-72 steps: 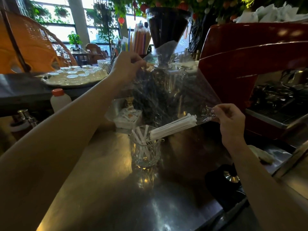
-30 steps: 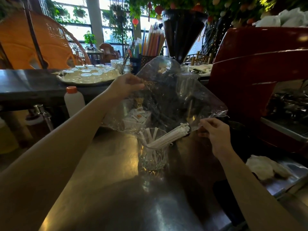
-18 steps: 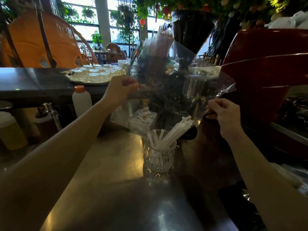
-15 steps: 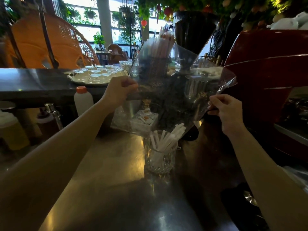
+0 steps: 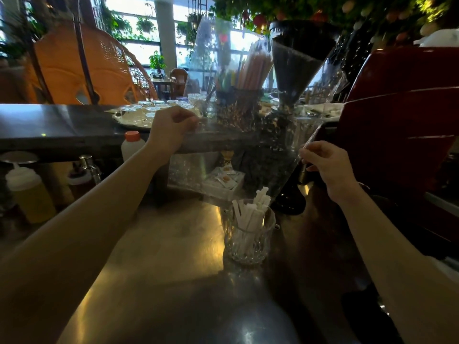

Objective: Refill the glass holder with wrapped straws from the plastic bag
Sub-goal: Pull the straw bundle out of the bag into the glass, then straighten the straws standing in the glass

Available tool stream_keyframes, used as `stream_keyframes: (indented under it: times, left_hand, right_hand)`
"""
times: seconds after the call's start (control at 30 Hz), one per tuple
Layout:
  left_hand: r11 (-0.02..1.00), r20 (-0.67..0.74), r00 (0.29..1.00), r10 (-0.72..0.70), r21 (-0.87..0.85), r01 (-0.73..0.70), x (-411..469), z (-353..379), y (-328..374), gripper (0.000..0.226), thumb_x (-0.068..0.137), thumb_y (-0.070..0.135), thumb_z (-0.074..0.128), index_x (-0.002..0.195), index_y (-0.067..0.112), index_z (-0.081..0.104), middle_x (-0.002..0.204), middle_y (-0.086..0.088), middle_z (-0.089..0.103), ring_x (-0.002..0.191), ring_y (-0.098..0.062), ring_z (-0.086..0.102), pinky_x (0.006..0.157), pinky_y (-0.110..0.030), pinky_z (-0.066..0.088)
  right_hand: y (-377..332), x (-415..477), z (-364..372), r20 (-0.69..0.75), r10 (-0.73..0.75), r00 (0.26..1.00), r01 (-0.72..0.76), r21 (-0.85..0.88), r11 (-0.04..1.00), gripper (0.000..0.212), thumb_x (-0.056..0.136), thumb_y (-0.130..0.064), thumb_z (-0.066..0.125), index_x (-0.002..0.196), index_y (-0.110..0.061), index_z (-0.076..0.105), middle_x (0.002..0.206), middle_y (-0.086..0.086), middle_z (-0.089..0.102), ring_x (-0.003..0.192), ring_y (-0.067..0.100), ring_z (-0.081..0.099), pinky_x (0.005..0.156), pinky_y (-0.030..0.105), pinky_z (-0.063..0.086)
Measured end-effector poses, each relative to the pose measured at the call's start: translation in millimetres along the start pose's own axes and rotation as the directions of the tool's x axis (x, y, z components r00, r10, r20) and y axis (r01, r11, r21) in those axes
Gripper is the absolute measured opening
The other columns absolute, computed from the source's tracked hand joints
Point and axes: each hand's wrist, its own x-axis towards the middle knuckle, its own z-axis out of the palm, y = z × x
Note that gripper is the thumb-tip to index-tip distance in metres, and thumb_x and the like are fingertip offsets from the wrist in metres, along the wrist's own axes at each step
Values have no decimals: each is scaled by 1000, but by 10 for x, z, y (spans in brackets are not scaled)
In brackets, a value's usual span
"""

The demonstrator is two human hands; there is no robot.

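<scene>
Left hand [image 5: 171, 127] pinches one edge of the clear plastic bag [image 5: 248, 125], raised above the counter [image 5: 161, 256]. Bag's open corner points down into the glass holder [image 5: 248, 239]; wrapped straws [image 5: 255, 209] lean inside, tops still in the bag mouth. Right hand [image 5: 327, 167] grips the opposite bag edge, near the red espresso machine [image 5: 402, 135].
</scene>
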Motion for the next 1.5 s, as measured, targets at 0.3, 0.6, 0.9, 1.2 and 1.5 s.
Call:
stream_keyframes:
  times: [0.3,0.6,0.9,1.2,1.5]
  left_hand:
    - [996,-38,999,22,-87,-26,85,-116,217,16,82,16,63,70,26,63,64,8,67,65,-9,64,70,-26,52]
    - [994,-53,999,11,-105,-16,25,-346,434,10,84,18,62,89,13,56,74,-3,65,51,-8,62,52,-21,53]
    - [997,-196,979,-63,-49,54,-272,-744,-4,27,84,14,62,82,25,38,64,-2,57,34,-9,49,36,-21,40]
    - [931,-269,902,-337,48,362,-1117,-1122,-961,22,85,4,57,74,21,48,70,-5,54,46,-1,56,38,-10,43]
    - [740,-221,826,-519,366,564,-2058,-1191,-1655,9,81,3,62,78,11,59,73,1,58,66,-15,52,58,-23,37]
  right_hand:
    - [-359,246,74,-134,-92,987,115,176,978,17,85,-11,60,71,-21,60,59,-11,67,63,13,55,59,25,44]
    - [-619,322,299,-261,-132,956,216,326,921,14,84,-6,61,76,-16,56,55,-12,67,50,2,59,46,17,45]
    - [-278,156,886,-162,-98,982,140,274,952,28,84,-5,60,83,-30,48,71,6,62,37,12,52,32,18,37]
    - [641,-391,1639,196,165,967,-182,74,981,12,87,-2,54,94,-5,64,71,3,61,45,-1,57,43,16,49]
    - [1157,-905,2258,408,201,891,-46,-358,933,19,88,-1,48,99,-1,63,93,16,64,80,34,62,70,52,54]
